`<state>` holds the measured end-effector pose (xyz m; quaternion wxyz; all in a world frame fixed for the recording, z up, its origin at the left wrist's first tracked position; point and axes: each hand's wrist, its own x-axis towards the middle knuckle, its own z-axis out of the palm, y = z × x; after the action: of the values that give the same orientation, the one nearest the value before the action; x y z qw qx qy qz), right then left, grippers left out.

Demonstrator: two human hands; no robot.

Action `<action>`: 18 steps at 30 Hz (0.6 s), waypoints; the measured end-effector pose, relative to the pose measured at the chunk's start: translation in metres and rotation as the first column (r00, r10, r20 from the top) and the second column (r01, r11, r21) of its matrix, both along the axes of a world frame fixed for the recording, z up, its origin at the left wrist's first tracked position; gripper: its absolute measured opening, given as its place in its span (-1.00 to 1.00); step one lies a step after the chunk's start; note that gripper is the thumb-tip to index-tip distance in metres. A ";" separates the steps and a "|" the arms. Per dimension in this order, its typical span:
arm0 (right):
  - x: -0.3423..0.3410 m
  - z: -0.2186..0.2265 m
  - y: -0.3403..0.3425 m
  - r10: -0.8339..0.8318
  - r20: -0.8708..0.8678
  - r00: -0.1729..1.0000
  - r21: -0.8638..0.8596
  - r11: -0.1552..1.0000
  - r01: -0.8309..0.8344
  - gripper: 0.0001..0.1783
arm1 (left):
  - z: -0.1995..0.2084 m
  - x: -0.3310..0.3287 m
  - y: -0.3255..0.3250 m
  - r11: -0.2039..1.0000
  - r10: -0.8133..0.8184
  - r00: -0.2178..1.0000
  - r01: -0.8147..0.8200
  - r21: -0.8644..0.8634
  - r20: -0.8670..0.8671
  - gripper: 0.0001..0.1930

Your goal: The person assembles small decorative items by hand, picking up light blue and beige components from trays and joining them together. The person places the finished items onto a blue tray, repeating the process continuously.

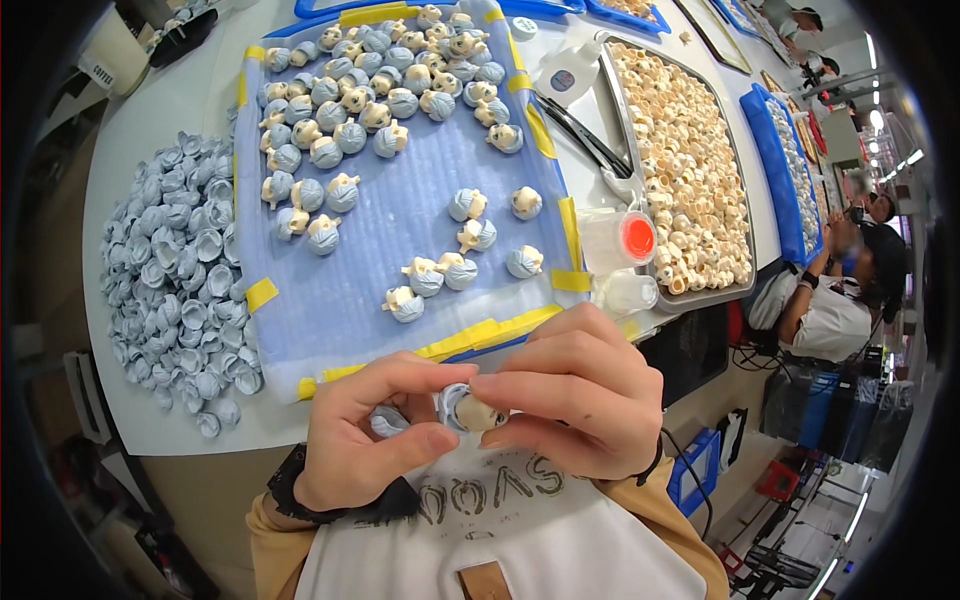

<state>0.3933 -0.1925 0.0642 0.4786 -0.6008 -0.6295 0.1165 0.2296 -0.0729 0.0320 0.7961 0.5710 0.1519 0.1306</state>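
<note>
Two blue caps are held at the left hand, one face at the right hand. One lined tray is filled with seven doll heads toward the right hand, dozens elsewhere; beyond that hand, one metal tray, one bottle, two cups.

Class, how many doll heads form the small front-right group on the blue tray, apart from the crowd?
7: back left head, back right head, centre head, front right head, front left head, and a pair: its left head, its right head. None looks hidden.
</note>
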 end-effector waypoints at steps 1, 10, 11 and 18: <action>0.001 -0.001 0.001 0.028 0.012 1.000 0.002 1.000 -0.028 -0.61 | 0.000 -0.001 0.001 1.000 -0.012 1.000 0.012 0.004 -0.005 -0.63; -0.009 -0.008 0.005 -0.012 0.180 0.984 0.041 0.999 0.005 -0.54 | -0.001 -0.007 0.000 0.982 -0.005 0.997 -0.011 -0.191 -0.083 -0.68; -0.013 -0.005 0.007 -0.040 0.190 0.981 0.042 0.999 0.033 -0.54 | -0.001 -0.007 0.000 0.970 -0.004 0.995 -0.022 -0.240 -0.104 -0.67; -0.028 -0.017 0.013 -0.216 0.357 0.909 0.135 0.975 0.178 -0.53 | 0.001 -0.007 -0.002 0.979 0.003 0.986 -0.036 -0.202 -0.165 -0.42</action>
<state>0.3655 -0.1793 0.0476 0.3903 -0.6479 -0.6493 -0.0790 0.2229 -0.0747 0.0327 0.8340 0.4936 0.2350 0.0748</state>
